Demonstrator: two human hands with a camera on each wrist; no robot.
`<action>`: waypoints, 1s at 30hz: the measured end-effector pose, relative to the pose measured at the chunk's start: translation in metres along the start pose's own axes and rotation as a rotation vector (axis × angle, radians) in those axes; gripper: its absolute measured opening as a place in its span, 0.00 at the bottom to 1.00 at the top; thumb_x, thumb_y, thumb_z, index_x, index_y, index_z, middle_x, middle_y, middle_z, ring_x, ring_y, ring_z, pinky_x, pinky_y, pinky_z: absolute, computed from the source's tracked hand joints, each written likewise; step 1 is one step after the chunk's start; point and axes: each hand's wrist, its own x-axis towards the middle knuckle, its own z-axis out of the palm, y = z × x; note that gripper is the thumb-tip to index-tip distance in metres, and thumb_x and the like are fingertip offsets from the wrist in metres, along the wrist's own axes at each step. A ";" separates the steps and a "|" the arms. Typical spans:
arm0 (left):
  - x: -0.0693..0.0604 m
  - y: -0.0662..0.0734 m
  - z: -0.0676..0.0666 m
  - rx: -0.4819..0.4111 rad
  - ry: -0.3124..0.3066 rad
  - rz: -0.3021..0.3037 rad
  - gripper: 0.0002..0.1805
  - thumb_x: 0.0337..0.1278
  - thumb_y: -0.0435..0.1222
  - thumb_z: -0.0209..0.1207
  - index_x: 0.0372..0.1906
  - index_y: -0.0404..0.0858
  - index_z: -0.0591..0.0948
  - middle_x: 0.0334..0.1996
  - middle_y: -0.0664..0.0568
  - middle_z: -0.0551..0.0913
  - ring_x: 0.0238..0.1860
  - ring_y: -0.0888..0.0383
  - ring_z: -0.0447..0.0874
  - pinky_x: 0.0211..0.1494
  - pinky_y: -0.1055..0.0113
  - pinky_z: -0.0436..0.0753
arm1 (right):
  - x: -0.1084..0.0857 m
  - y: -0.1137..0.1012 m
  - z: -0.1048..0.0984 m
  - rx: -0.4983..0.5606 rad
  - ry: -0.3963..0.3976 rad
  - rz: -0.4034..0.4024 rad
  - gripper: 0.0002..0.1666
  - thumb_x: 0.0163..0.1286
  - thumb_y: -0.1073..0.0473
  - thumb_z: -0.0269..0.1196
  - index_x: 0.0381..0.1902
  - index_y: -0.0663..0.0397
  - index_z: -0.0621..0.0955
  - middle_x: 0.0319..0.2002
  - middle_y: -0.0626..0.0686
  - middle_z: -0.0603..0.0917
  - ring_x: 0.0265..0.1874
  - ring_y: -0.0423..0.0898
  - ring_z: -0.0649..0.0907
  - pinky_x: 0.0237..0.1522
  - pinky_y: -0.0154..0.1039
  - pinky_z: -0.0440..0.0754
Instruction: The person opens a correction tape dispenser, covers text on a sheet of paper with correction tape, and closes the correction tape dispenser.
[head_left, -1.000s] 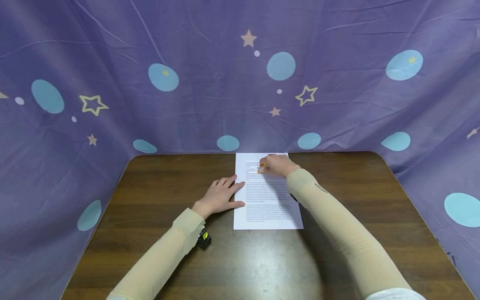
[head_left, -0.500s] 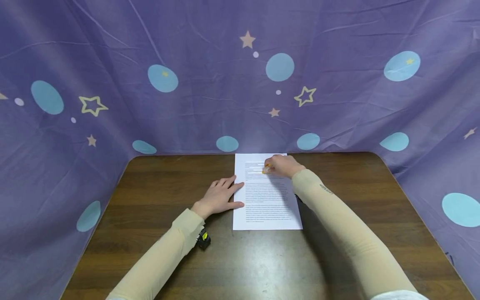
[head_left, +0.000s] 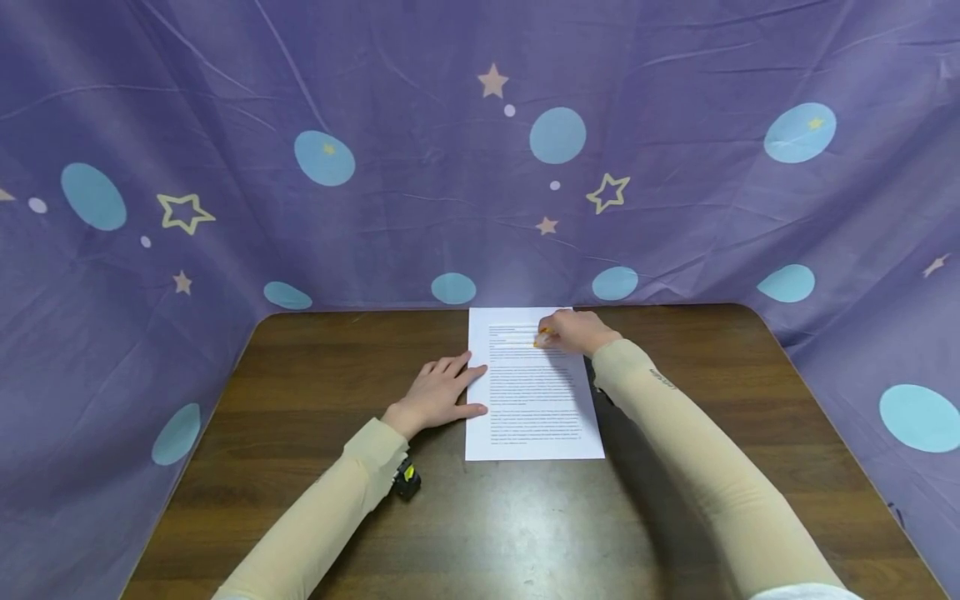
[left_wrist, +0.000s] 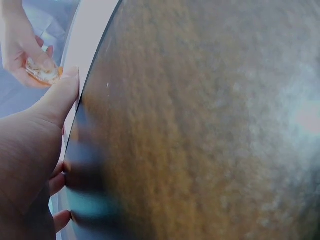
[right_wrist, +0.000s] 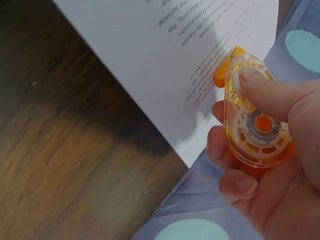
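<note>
A printed sheet of paper [head_left: 534,392] lies flat near the table's far edge. On its left margin rests my left hand [head_left: 433,396], fingers spread and straight, thumb and fingertips touching the paper. My right hand [head_left: 579,332] grips a correction tape dispenser [right_wrist: 255,117] with a clear body and orange parts, over the upper lines of text. In the right wrist view the thumb presses on the dispenser's side and the fingers curl beneath it. Its orange tip [right_wrist: 238,51] points at the print; whether it touches the paper is hard to tell.
The brown wooden table [head_left: 330,358] carries the sheet. Behind it and at both sides hangs a purple curtain [head_left: 420,167] with stars and blue spots, meeting the far edge. A small black camera [head_left: 407,479] sits on the left wrist.
My right hand has slid rightward across the upper text with the correction tape dispenser. The left hand stays in place on the paper's left margin.
</note>
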 end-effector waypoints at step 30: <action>0.001 -0.002 0.003 -0.003 0.021 0.006 0.46 0.70 0.65 0.55 0.83 0.47 0.61 0.82 0.39 0.54 0.79 0.38 0.57 0.76 0.38 0.59 | -0.025 0.034 -0.004 0.005 -0.017 0.093 0.11 0.73 0.55 0.70 0.50 0.48 0.88 0.48 0.52 0.88 0.49 0.52 0.85 0.50 0.58 0.83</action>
